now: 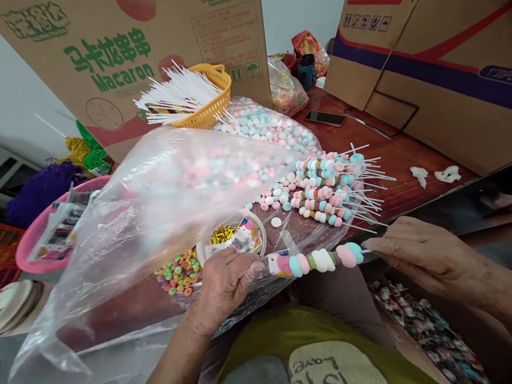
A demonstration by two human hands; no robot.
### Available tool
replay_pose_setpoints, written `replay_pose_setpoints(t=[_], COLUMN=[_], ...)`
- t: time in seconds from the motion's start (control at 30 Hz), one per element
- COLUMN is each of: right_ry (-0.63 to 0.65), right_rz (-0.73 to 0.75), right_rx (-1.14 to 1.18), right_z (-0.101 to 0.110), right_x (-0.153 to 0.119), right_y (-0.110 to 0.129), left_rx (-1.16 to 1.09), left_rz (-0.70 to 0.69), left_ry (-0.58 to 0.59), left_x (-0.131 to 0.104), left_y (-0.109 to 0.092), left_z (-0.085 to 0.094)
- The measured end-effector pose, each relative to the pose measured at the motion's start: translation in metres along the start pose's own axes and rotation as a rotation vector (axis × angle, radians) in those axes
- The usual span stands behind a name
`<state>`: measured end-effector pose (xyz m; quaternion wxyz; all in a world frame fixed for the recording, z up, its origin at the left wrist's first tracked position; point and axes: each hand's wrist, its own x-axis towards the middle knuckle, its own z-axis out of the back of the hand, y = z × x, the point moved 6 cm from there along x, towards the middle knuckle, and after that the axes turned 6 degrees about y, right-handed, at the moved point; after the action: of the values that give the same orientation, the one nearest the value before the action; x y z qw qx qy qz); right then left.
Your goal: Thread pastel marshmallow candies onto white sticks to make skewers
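Note:
A marshmallow skewer (325, 260) is held level in front of my body, with pink, blue and white marshmallows and green rings on a white stick. My right hand (420, 253) is closed in a pinch on the bare stick at its right end. At the left end, a small printed wrapper (279, 264) surrounds or lies against the skewer; my left hand (229, 281) pinches at its edge. Just behind, finished marshmallow skewers (325, 190) lie piled, sticks pointing right. Beside my left hand stands a round tub (260, 231) with gold twist ties and printed wrappers.
A large clear bag (146, 198) of marshmallows covers the table's middle. Colourful candy rings (180, 274) lie loose at left. Behind are a yellow basket (219, 91) of white sticks, a phone (325, 118) and cardboard boxes (239, 46). More wrapped skewers (428, 326) fill a container below right.

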<state>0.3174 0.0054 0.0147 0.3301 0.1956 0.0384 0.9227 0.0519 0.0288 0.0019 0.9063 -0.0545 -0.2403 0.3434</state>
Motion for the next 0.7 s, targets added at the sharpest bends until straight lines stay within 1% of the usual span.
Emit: replay_pose_setpoints(t=[0.1,0.17,0.23,0.3,0.37,0.43,0.5,0.57,0.67,0.7], right_ry=[-0.001,0.025,0.052,0.069,0.093,0.142,0.174,0.173,0.173,0.163], right_rz=[-0.039,-0.064,-0.067,-0.049,-0.04,-0.049,-0.06,-0.053,0.0,0.009], right_rx=[0.009,0.032,0.082,0.14,0.176,0.181,0.179,0.176,0.15,0.124], right_z=[-0.001,-0.002,0.0,0.002,0.001,-0.003,-0.006,-0.007,-0.004,-0.003], right_x=[-0.001,0.0,0.001,0.003,0.005,0.006,0.009,0.013,0.022,0.026], right_y=[0.001,0.002,0.003,0.004,0.003,-0.001,-0.003,-0.003,0.005,0.007], left_rx=[-0.054,-0.054,-0.042,-0.039,-0.043,-0.057,-0.08,-0.117,-0.214,-0.266], left_rz=[-0.061,-0.1,-0.101,-0.076,-0.073,-0.08,-0.043,0.043,0.228,0.293], left_ry=[-0.001,-0.021,-0.064,-0.081,-0.062,-0.008,0.072,0.213,0.456,0.518], left_x=[0.0,-0.001,-0.001,0.001,0.004,0.007,0.011,0.014,0.017,0.017], left_y=[-0.005,-0.008,-0.008,-0.006,-0.008,-0.011,-0.013,-0.012,-0.009,-0.009], left_z=[0.0,0.001,0.003,0.004,0.002,-0.003,-0.011,-0.023,-0.038,-0.041])
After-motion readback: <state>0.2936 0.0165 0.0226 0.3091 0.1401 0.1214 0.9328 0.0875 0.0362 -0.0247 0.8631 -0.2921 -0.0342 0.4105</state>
